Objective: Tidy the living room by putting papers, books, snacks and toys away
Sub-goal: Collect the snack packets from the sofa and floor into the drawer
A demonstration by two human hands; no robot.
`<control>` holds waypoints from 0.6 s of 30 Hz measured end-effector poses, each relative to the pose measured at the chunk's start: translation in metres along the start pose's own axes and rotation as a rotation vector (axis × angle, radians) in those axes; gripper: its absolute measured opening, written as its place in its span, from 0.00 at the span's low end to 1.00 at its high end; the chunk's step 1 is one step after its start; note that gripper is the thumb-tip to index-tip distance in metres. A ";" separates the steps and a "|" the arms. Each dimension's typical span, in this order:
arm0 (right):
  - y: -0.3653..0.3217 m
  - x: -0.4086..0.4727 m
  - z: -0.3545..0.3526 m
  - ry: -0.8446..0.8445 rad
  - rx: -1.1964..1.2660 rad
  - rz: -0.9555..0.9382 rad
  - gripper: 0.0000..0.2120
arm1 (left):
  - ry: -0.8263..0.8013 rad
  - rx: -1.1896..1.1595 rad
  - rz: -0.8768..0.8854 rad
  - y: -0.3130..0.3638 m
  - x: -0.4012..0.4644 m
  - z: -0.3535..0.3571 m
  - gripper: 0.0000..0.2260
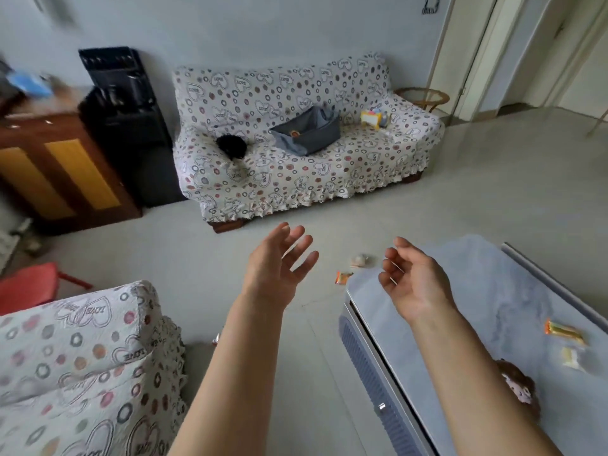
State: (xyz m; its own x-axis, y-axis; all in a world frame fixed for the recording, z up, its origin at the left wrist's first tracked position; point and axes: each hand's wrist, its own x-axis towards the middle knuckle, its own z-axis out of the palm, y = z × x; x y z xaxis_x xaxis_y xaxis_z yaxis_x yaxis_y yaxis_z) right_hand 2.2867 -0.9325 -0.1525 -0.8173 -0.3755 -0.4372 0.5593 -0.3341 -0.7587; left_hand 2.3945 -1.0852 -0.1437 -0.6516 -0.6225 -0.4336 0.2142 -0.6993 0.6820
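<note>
Over the floor we hold left hand and right hand empty, each grip apart, ready for the near orange snack packet.

- both arms stretched out over the floor, left hand with fingers spread, right hand loosely curled, neither holding anything
- orange snack packet on the floor just off the tabletop corner
- more snack wrappers and a doll on the tabletop
- grey basket sits on the far sofa, black fluffy toy to its left
</note>
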 end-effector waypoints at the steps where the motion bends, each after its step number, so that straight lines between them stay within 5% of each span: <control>1: -0.001 -0.001 0.004 -0.037 -0.032 0.015 0.09 | 0.012 -0.015 0.025 0.005 -0.006 -0.005 0.05; 9: -0.036 -0.011 0.005 -0.236 -0.199 0.070 0.11 | 0.292 -0.208 0.314 0.032 -0.082 -0.055 0.05; 18: -0.033 -0.045 0.030 -0.533 -0.258 0.188 0.12 | 0.424 -0.311 0.554 0.018 -0.175 -0.058 0.02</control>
State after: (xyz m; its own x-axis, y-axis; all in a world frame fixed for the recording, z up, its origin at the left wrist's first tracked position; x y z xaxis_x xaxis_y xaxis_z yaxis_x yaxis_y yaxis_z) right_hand 2.3089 -0.9303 -0.0937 -0.4890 -0.8101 -0.3234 0.5806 -0.0256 -0.8138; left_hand 2.5546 -1.0097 -0.0901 -0.0674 -0.9490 -0.3079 0.6646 -0.2728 0.6956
